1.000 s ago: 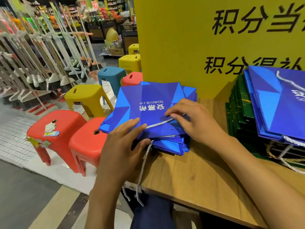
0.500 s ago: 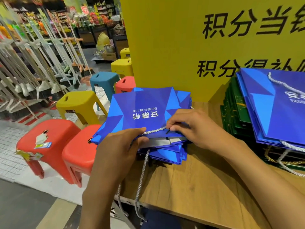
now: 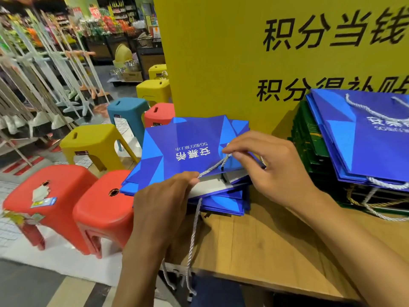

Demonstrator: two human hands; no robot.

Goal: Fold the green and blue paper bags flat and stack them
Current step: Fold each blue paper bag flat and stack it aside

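Pinching the rope handle (image 3: 213, 167) of the top blue bag (image 3: 181, 149), centre frame: your right hand (image 3: 272, 171). Your left hand (image 3: 161, 202) grips that bag's near edge. It lies on a blue stack (image 3: 221, 202) on the wooden table (image 3: 265, 251). Right edge: green bags (image 3: 307, 138) under more blue bags (image 3: 365, 140).

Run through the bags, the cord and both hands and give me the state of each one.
Top bag: flat on the left stack, near edge slightly lifted.
Cord: stretched between both hands.
Left hand: pinches the cord at the bag's edge.
Right hand: pinches the cord.
Right blue bags: flat, stacked on green bags.
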